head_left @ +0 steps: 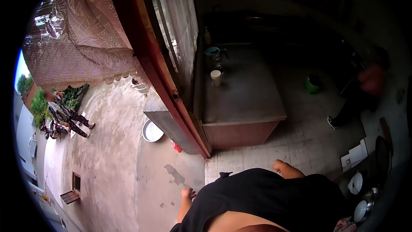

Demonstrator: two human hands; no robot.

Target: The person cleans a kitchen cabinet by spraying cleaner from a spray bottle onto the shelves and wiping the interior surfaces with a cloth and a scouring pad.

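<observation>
My left hand (188,193) hangs beside my black shirt, over the concrete outside the doorway, with its fingers a little apart and nothing in them. My right hand (279,165) is above the pale floor tiles, its fingers curled in with no object visible. The red-brown door frame (165,75) rises ahead, between the yard and the dim room. Inside stands a counter (244,99) bearing a white cup (215,77) and a clear jug (213,58) with a blue-green top. Neither hand touches these things.
A lace curtain (81,56) hangs at upper left. One person (66,114) stands in the yard; another person (371,81) sits in the dark room near a green bucket (313,84). A metal basin (152,130) lies outside by the wall; bowls (355,183) are at lower right.
</observation>
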